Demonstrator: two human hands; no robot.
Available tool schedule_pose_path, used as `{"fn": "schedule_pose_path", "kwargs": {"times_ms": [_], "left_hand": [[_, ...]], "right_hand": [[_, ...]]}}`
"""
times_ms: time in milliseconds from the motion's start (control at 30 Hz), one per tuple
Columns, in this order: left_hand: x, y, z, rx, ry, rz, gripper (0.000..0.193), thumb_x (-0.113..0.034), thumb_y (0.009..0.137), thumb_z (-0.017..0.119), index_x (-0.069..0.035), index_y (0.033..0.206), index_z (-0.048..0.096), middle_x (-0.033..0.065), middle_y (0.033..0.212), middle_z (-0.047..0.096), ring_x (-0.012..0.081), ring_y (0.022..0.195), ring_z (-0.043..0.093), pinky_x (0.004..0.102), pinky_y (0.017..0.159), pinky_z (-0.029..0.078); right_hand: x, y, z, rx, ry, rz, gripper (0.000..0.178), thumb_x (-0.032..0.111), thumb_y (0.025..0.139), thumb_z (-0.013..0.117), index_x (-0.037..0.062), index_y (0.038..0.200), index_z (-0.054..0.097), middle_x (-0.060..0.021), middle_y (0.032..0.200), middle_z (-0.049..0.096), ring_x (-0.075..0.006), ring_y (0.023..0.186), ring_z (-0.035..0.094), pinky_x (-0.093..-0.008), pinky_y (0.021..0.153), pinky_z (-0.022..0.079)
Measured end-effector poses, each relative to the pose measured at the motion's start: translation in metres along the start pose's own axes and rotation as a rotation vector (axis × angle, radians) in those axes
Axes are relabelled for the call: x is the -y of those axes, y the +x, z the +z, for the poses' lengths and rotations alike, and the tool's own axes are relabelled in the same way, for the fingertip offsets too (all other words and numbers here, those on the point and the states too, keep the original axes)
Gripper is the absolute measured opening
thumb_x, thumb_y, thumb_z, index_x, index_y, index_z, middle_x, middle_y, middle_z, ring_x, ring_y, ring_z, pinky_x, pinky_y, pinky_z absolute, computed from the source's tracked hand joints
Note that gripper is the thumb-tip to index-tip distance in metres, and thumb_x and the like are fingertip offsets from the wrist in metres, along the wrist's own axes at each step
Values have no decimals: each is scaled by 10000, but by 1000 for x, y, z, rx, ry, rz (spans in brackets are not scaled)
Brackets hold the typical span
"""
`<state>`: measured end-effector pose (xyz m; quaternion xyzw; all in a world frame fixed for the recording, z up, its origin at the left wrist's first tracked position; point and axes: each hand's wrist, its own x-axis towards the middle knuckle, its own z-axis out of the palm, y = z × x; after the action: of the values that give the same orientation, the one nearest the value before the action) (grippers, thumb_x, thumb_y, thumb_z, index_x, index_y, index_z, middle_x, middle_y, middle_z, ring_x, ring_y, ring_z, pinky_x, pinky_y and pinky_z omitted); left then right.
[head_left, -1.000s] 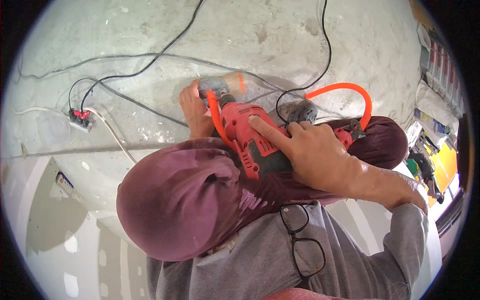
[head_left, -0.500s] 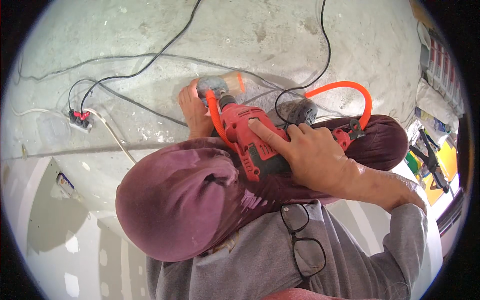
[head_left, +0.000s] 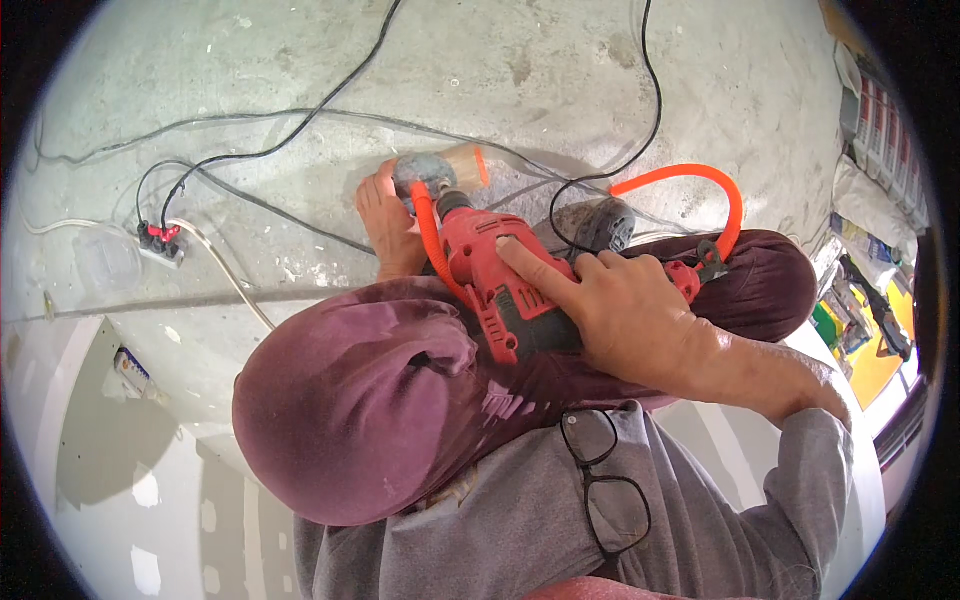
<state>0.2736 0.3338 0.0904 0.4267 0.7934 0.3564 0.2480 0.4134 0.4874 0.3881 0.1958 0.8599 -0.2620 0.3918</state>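
Observation:
My right hand is wrapped around the body of a red and black power drill, its index finger stretched along the casing. The drill lies over my lap with its chuck pointing away and to the left. The chuck meets a grey, dusty rounded metal part, which joins a translucent cup with an orange rim. My left hand grips this metal part from the left. An orange hose runs from it behind the drill; another orange hose loops beyond my right hand.
Black cables cross the concrete floor. A power strip with red and black plugs sits at left. A dark shoe is close to the drill. Eyeglasses hang on my grey shirt. Boxes stand at far right.
Both hands and the drill stay almost in place. At the far right, the small dark figure-like shape has shifted slightly.

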Motion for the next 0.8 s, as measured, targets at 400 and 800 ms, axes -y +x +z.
{"fn": "schedule_pose_path", "kwargs": {"times_ms": [400,800], "left_hand": [[-3,1,-3,-5,-11,-12,735,-230,747,810,4,1383,524,203,1151,573,415,1129,520,512,1033,384],[-4,2,-4,-31,22,-3,674,-225,793,823,18,1363,557,206,1154,618,406,1114,565,501,1011,413]], "right_hand": [[3,-1,7,-31,-15,-9,764,154,929,633,177,1632,337,-188,930,704,-325,863,736,-415,648,593],[-2,-5,16,-79,-8,-37,761,165,928,635,170,1628,336,-186,916,703,-322,847,737,-417,632,588]]}}
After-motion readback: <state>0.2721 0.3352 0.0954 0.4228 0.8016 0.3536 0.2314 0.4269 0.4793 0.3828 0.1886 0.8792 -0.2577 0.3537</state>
